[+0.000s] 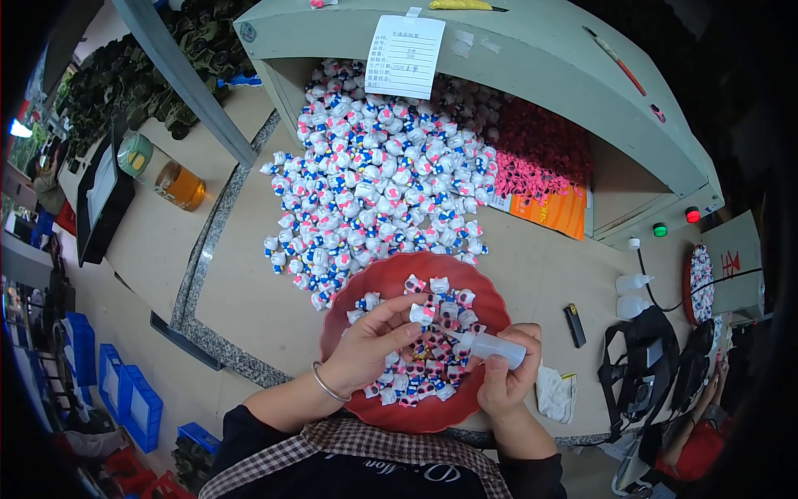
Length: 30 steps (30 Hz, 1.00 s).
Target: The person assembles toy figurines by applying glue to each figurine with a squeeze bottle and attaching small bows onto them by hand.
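left hand (371, 343): fingers curled over the red tray, thumb and fingertips pinched on one small white cat figurine (421, 314); a metal bangle sits on the wrist.
right hand (504, 374): closed around a small white squeeze bottle (490, 347), its thin nozzle pointing left at the held figurine.
red tray (432, 412): round, scalloped rim, on the tabletop (249, 308) directly in front of the person; it carries a loose layer of the same figurines under both hands.
figurine heap (374, 183): a large pile of white, pink and blue pieces just beyond the tray, spilling out of a grey-green hopper (532, 58).
paper slip (405, 56): taped to the hopper's front edge.
black lighter (574, 325): lies on the tabletop to the right of the tray.
crumpled cloth (552, 392): just beside the right hand.
amber jar (179, 185): well apart, far left.
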Available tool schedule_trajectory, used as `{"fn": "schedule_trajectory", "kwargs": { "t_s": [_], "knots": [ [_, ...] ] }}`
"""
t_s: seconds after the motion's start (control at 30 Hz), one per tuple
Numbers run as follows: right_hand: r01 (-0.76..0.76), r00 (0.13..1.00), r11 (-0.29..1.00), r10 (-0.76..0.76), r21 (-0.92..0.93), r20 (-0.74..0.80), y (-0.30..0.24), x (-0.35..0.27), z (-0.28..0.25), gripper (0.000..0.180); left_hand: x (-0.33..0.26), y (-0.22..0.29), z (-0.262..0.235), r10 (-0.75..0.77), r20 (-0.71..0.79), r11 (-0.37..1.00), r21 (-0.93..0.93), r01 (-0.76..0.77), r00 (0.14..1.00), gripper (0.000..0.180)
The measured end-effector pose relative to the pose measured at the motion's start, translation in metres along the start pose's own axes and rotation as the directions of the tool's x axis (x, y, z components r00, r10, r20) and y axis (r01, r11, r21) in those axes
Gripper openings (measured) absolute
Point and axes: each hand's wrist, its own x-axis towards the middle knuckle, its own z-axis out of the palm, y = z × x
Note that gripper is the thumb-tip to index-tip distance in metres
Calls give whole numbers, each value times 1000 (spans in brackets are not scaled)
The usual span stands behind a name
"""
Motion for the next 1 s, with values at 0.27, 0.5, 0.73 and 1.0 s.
{"fn": "schedule_trajectory", "kwargs": {
  "t_s": [0.27,0.5,0.73,1.0],
  "knots": [
    [8,1000,1000,-8,-2,9,4,0,0,22,-1,4,4,-60,-53,997,-41,58,997,38],
    [11,1000,1000,-10,18,-16,4,-1,0,23,-1,4,5,-79,-59,995,-66,75,995,39],
    [26,1000,995,-28,-101,-11,7,-2,-3,21,-1,5,3,-73,-64,995,-69,68,995,38],
    [22,999,998,-24,-61,-36,6,-2,-4,23,0,6,3,-71,-81,994,-87,64,994,38]
  ]
}}
